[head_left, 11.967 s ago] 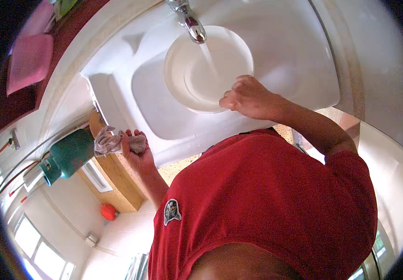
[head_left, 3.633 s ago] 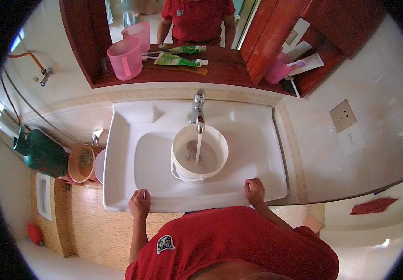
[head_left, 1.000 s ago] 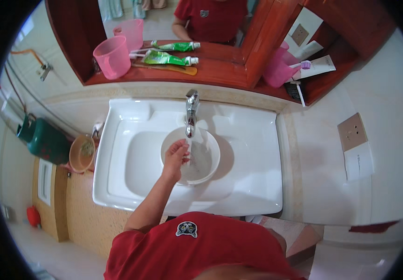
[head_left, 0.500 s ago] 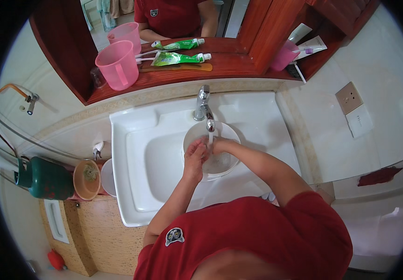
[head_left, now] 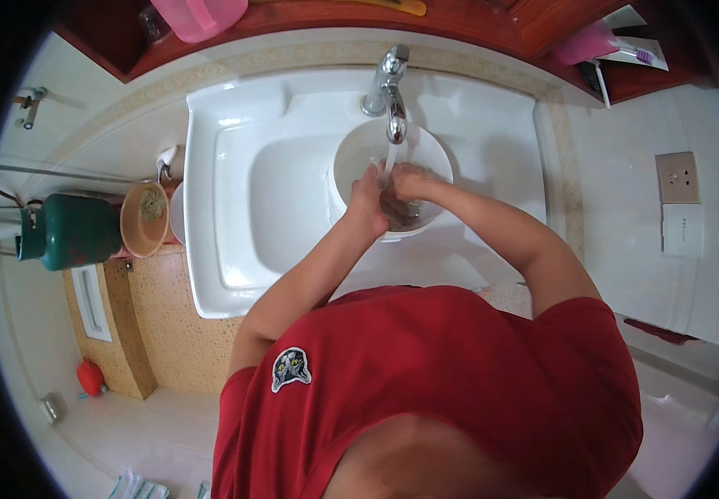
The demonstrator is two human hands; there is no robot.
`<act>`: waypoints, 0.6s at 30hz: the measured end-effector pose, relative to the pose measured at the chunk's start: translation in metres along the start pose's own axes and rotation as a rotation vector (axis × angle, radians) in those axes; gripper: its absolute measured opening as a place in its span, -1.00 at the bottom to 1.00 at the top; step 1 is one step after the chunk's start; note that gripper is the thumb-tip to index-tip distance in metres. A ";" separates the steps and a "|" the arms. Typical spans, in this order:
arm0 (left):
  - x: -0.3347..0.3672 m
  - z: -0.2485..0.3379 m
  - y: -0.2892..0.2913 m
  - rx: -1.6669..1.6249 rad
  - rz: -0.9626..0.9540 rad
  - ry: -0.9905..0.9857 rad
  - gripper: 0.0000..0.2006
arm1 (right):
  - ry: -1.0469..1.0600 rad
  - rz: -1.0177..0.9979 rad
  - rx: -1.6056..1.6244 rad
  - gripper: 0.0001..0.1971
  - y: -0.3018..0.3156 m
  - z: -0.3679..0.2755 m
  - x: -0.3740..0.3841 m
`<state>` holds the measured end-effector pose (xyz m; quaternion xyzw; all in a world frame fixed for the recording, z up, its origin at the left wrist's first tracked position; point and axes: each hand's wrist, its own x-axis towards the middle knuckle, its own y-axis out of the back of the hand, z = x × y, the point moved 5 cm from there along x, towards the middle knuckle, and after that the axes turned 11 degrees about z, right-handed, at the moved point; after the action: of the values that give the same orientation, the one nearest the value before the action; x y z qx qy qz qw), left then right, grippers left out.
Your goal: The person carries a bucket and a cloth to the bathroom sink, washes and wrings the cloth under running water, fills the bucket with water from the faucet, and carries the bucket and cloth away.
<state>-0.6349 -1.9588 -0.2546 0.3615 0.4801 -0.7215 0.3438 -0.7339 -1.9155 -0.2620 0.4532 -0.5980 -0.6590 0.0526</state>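
A white bucket stands in the white washbasin below a chrome faucet. Water runs from the spout onto my hands. My left hand is inside the bucket, its fingers curled in at the stream. Close against it, my right hand reaches in over the right side, fingers bent down and partly hidden. Both look closed around something small, which the water and the fingers cover. Something dark or murky shows in the water low in the bucket; its kind is unclear.
A red-brown wooden shelf with a pink mug runs above the basin. On the left are a green gas cylinder and an orange basin with pale stringy stuff inside. A socket is on the right wall.
The view has tilted down, so basin and bucket appear higher and the shelf is mostly cut off. My hands stay together under the running water, the left turned more upright.
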 end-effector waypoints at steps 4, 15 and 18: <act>-0.009 -0.008 -0.013 -0.033 0.018 0.270 -0.36 | 0.096 0.148 0.531 -0.47 0.045 -0.003 -0.061; 0.019 -0.006 -0.015 -0.244 -0.291 0.089 -0.63 | 0.237 0.427 0.842 -0.70 0.059 -0.023 -0.078; 0.011 -0.012 -0.018 -0.266 -0.079 0.117 -0.68 | 0.143 0.371 0.322 -0.70 0.050 0.005 -0.041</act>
<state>-0.6530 -1.9436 -0.2590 0.3348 0.6047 -0.6422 0.3314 -0.7366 -1.9010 -0.1984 0.3835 -0.7631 -0.5005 0.1419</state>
